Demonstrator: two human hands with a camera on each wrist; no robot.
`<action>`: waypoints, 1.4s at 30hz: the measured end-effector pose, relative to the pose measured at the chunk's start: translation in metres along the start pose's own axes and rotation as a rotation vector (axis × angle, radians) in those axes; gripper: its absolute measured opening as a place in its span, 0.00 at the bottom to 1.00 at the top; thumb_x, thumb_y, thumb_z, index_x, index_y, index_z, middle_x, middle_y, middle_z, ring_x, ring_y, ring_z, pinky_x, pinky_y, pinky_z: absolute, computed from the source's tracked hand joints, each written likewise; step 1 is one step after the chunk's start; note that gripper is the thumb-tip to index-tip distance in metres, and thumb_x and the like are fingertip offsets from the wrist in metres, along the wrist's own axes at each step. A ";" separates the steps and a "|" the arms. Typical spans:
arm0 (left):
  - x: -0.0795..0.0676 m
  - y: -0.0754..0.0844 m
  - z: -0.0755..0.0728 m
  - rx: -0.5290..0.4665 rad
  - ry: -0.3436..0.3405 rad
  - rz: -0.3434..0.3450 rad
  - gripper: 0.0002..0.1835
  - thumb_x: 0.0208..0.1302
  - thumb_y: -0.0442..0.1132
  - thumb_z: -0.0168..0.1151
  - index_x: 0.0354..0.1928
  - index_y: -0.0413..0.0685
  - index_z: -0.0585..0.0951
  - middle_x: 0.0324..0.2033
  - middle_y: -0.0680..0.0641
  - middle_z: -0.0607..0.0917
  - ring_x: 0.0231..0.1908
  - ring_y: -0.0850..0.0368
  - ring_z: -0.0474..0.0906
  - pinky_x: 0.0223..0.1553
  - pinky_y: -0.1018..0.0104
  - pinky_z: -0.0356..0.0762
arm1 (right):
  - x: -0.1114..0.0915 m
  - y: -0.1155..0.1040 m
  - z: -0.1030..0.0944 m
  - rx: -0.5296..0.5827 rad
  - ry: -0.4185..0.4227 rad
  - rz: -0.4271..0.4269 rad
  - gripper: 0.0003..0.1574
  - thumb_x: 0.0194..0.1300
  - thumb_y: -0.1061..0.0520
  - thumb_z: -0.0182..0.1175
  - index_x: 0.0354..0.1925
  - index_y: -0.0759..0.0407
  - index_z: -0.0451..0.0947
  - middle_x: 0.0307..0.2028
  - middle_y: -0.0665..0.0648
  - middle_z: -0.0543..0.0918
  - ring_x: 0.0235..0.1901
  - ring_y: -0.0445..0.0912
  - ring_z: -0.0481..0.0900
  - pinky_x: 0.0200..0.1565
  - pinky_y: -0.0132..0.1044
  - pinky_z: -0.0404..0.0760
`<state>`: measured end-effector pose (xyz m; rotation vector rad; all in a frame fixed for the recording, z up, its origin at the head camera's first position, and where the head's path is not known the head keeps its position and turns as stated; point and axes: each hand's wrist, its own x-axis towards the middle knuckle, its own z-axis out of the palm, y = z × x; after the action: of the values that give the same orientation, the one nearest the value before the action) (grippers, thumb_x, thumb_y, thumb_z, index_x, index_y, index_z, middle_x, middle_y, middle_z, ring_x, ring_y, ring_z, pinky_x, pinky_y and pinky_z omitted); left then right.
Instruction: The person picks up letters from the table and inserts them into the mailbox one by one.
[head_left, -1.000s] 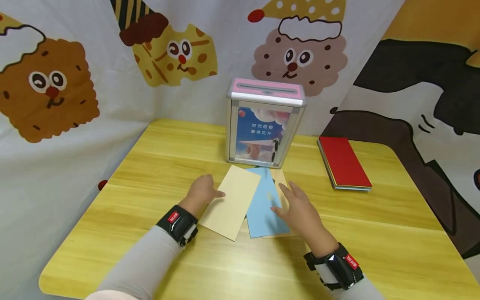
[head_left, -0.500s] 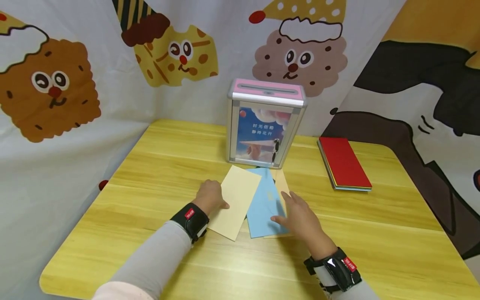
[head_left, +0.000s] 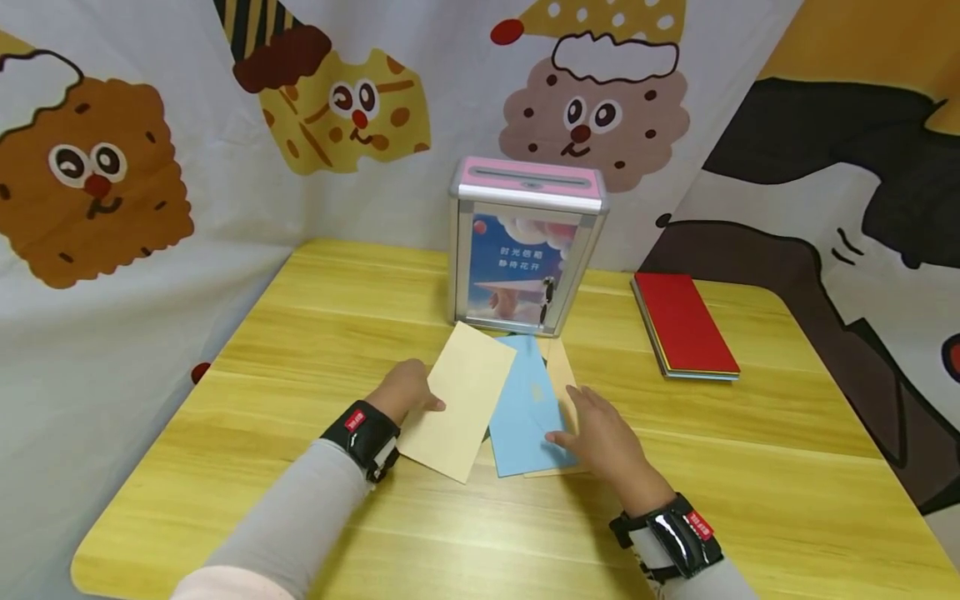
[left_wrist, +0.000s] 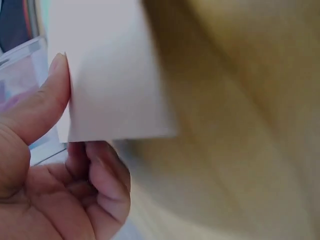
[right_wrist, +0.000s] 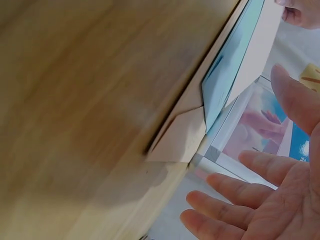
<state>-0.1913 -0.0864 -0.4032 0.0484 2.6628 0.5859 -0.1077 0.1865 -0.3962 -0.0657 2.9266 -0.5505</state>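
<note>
My left hand pinches the left edge of a cream envelope; in the left wrist view the thumb lies over the paper and the curled fingers sit behind it. This envelope partly covers a light blue envelope with a small gold mark. Beneath the blue one, a tan envelope sticks out to the right. My right hand is over the lower right of the pile with fingers spread and holding nothing. Its palm and separated fingers show in the right wrist view, apart from the tan envelope's end.
A silver-framed letter box with a pink slotted top stands right behind the envelopes, keys hanging at its front lock. To its right lies a stack of coloured envelopes, red on top. A cartoon-printed cloth hangs behind the wooden table.
The cream envelope's far corner has shifted slightly towards the letter box, with my left hand holding its edge. My right hand has come slightly nearer the person and stays spread.
</note>
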 end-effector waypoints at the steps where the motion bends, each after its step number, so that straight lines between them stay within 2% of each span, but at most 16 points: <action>1: -0.001 -0.002 -0.002 -0.012 -0.003 0.014 0.36 0.51 0.45 0.76 0.53 0.24 0.73 0.49 0.33 0.80 0.49 0.42 0.77 0.55 0.54 0.74 | 0.000 0.000 0.000 -0.002 -0.002 -0.002 0.53 0.57 0.46 0.70 0.70 0.67 0.58 0.68 0.73 0.61 0.65 0.67 0.61 0.61 0.60 0.65; 4: -0.006 -0.005 -0.009 -0.065 -0.016 0.049 0.31 0.54 0.40 0.73 0.52 0.24 0.73 0.47 0.33 0.80 0.45 0.43 0.77 0.52 0.53 0.75 | 0.003 0.000 -0.002 -0.006 -0.012 -0.002 0.50 0.59 0.46 0.68 0.69 0.68 0.59 0.67 0.72 0.64 0.64 0.66 0.64 0.60 0.59 0.67; 7: -0.012 -0.007 -0.014 -0.096 -0.029 0.081 0.22 0.58 0.38 0.70 0.47 0.26 0.76 0.39 0.38 0.80 0.37 0.49 0.75 0.43 0.57 0.77 | 0.004 0.001 -0.003 -0.004 -0.019 0.011 0.48 0.61 0.46 0.67 0.69 0.67 0.60 0.64 0.70 0.69 0.61 0.64 0.69 0.57 0.57 0.72; 9: -0.015 -0.007 -0.018 -0.105 -0.029 0.105 0.15 0.59 0.37 0.69 0.38 0.30 0.78 0.30 0.43 0.77 0.30 0.53 0.71 0.35 0.62 0.75 | 0.005 0.003 -0.003 0.000 -0.018 0.019 0.47 0.61 0.46 0.67 0.69 0.67 0.61 0.62 0.70 0.72 0.56 0.62 0.74 0.52 0.54 0.76; 10: -0.017 -0.007 -0.019 -0.110 -0.025 0.122 0.13 0.60 0.37 0.68 0.32 0.32 0.77 0.25 0.46 0.74 0.27 0.55 0.69 0.31 0.65 0.72 | 0.005 0.003 -0.003 0.007 -0.022 0.025 0.47 0.61 0.46 0.66 0.69 0.67 0.61 0.57 0.70 0.76 0.52 0.61 0.77 0.49 0.53 0.77; 12: -0.021 -0.009 -0.022 -0.138 -0.018 0.148 0.14 0.60 0.37 0.67 0.23 0.38 0.74 0.19 0.49 0.68 0.23 0.57 0.64 0.26 0.69 0.66 | 0.005 0.003 -0.004 0.018 -0.016 0.020 0.46 0.61 0.45 0.66 0.68 0.67 0.62 0.55 0.71 0.77 0.49 0.60 0.78 0.46 0.52 0.78; 14: -0.025 -0.010 -0.025 -0.170 -0.004 0.169 0.18 0.61 0.37 0.67 0.18 0.43 0.70 0.16 0.51 0.64 0.21 0.59 0.61 0.24 0.70 0.61 | 0.004 0.004 -0.004 0.033 -0.006 0.012 0.46 0.61 0.45 0.66 0.68 0.67 0.63 0.55 0.71 0.78 0.49 0.60 0.78 0.46 0.52 0.78; 17: -0.034 -0.013 -0.030 -0.233 0.028 0.198 0.19 0.61 0.37 0.66 0.18 0.45 0.68 0.16 0.52 0.64 0.20 0.58 0.61 0.24 0.70 0.60 | 0.003 0.004 -0.005 0.076 0.018 -0.007 0.42 0.62 0.46 0.65 0.66 0.66 0.66 0.58 0.68 0.77 0.55 0.63 0.76 0.51 0.55 0.76; 22: -0.049 -0.015 -0.038 -0.288 0.095 0.259 0.20 0.63 0.37 0.65 0.18 0.45 0.66 0.17 0.51 0.61 0.21 0.57 0.59 0.25 0.67 0.58 | 0.001 -0.001 -0.007 0.172 0.051 -0.053 0.33 0.64 0.50 0.64 0.63 0.63 0.71 0.51 0.62 0.82 0.52 0.60 0.78 0.48 0.53 0.78; 26: -0.059 -0.010 -0.039 -0.322 0.143 0.329 0.14 0.64 0.39 0.64 0.22 0.44 0.73 0.18 0.51 0.65 0.23 0.56 0.62 0.27 0.66 0.60 | 0.000 -0.008 -0.010 0.271 0.086 -0.148 0.29 0.65 0.52 0.63 0.61 0.62 0.74 0.48 0.60 0.85 0.51 0.57 0.80 0.49 0.51 0.79; 30: -0.067 0.005 -0.039 -0.389 0.179 0.382 0.11 0.64 0.40 0.64 0.27 0.42 0.76 0.19 0.50 0.67 0.23 0.56 0.63 0.27 0.66 0.60 | -0.002 -0.017 -0.017 0.414 0.084 -0.238 0.28 0.65 0.52 0.62 0.61 0.62 0.74 0.48 0.58 0.85 0.49 0.54 0.81 0.49 0.47 0.80; 34: -0.072 0.022 -0.039 -0.451 0.223 0.389 0.10 0.64 0.41 0.64 0.30 0.41 0.78 0.20 0.50 0.69 0.23 0.56 0.65 0.26 0.67 0.62 | -0.006 -0.027 -0.027 0.543 0.064 -0.275 0.22 0.66 0.52 0.62 0.55 0.59 0.79 0.45 0.56 0.85 0.47 0.51 0.83 0.46 0.41 0.82; 38: -0.074 0.039 -0.043 -0.508 0.282 0.402 0.10 0.63 0.42 0.65 0.34 0.40 0.81 0.23 0.48 0.76 0.25 0.55 0.69 0.26 0.67 0.67 | -0.007 -0.033 -0.041 0.583 0.113 -0.266 0.10 0.66 0.54 0.62 0.39 0.59 0.82 0.35 0.54 0.85 0.37 0.48 0.82 0.38 0.37 0.80; 42: -0.074 0.054 -0.051 -0.541 0.352 0.454 0.11 0.63 0.42 0.64 0.33 0.40 0.82 0.23 0.47 0.76 0.24 0.55 0.69 0.25 0.67 0.66 | -0.004 -0.035 -0.058 0.571 0.180 -0.247 0.08 0.65 0.56 0.63 0.33 0.61 0.80 0.29 0.54 0.85 0.33 0.49 0.80 0.32 0.34 0.76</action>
<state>-0.1471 -0.0659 -0.3106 0.4353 2.7237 1.5689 -0.1130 0.1748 -0.3290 -0.3204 2.8147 -1.4733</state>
